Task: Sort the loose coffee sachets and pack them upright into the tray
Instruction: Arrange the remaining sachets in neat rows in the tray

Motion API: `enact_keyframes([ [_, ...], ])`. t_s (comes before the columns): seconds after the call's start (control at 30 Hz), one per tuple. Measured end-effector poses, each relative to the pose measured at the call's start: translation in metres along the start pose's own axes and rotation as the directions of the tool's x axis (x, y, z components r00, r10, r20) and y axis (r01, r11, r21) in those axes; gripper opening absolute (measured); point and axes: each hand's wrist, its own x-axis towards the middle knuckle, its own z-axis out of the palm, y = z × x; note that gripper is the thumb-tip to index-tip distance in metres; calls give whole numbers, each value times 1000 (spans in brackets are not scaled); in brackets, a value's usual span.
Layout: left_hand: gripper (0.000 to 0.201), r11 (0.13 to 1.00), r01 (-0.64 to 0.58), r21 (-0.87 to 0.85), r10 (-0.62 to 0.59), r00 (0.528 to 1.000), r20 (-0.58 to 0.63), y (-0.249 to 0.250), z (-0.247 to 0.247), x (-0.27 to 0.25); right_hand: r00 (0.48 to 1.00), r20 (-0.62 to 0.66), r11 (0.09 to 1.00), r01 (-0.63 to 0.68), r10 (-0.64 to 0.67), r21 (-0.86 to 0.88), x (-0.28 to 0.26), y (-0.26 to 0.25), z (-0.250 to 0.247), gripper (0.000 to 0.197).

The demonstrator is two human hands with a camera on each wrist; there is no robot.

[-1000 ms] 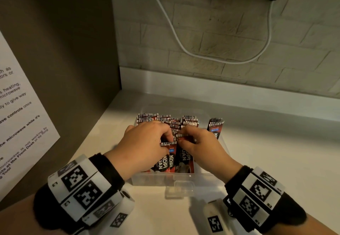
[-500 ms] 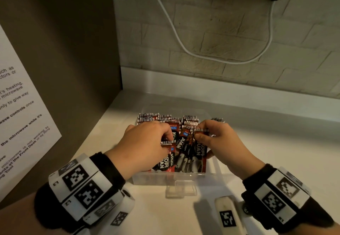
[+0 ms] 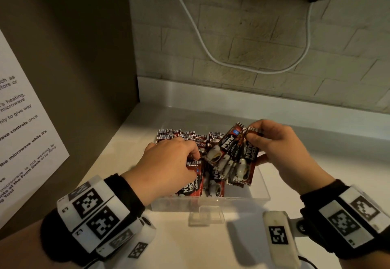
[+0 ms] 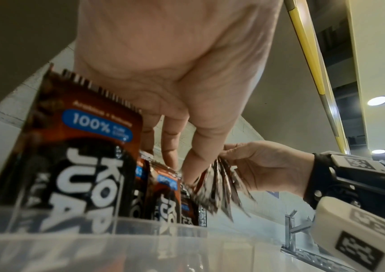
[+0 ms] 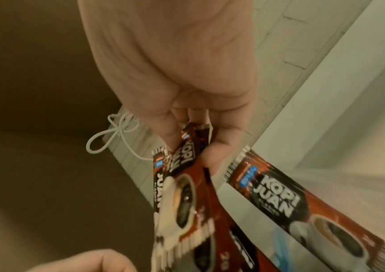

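A clear plastic tray (image 3: 260, 197) on the white counter holds several red-and-black coffee sachets (image 3: 191, 140) standing upright. My right hand (image 3: 274, 144) pinches a fanned bunch of sachets (image 3: 230, 159) by their tops, lifted above the tray's right half; the right wrist view shows the same bunch (image 5: 182, 184) between thumb and fingers. My left hand (image 3: 168, 163) reaches down into the tray's left half, its fingertips (image 4: 186, 176) among the upright sachets (image 4: 81, 165). One more sachet (image 5: 279, 198) stands in the tray by the right hand.
A brown cabinet side (image 3: 73, 58) with a printed notice (image 3: 19, 131) stands close on the left. A brick wall (image 3: 263, 68) with a hanging white cable (image 3: 200, 43) is behind. Bare counter (image 3: 316, 163) stretches to the right of the tray.
My right hand has lifted a bunch of sachets up and to the right out of the tray. The left hand has stayed in the tray's left half.
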Motion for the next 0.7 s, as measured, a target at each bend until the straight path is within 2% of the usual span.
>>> enact_keyframes([
  [0.1,27,999,-14,-42,13,999,-37,5,-2,-1,999,-38,998,31,-29,49,0,-9,-16,13],
  [0.17,30,991,-38,-132,26,995,-96,11,-3,0,997,-58,997,46,-43,56,0,-13,-27,14],
  [0.23,31,950,-57,-307,13,989,-144,20,-3,2,997,-68,998,49,-46,46,0,-15,-35,15],
  [0.3,36,846,-65,-529,-17,989,-148,31,0,5,997,-68,999,39,-38,20,-1,-12,-38,14],
  [0.37,44,702,-61,-709,-17,995,-103,43,5,8,998,-62,999,26,-27,-19,-2,-5,-37,13],
  [0.43,52,598,-22,-801,7,1000,-23,56,13,11,999,-50,999,12,-14,-51,-4,4,-33,10],
  [0.7,65,439,133,-889,63,982,178,86,45,22,1000,-21,998,-8,6,-70,-14,29,-24,11],
])
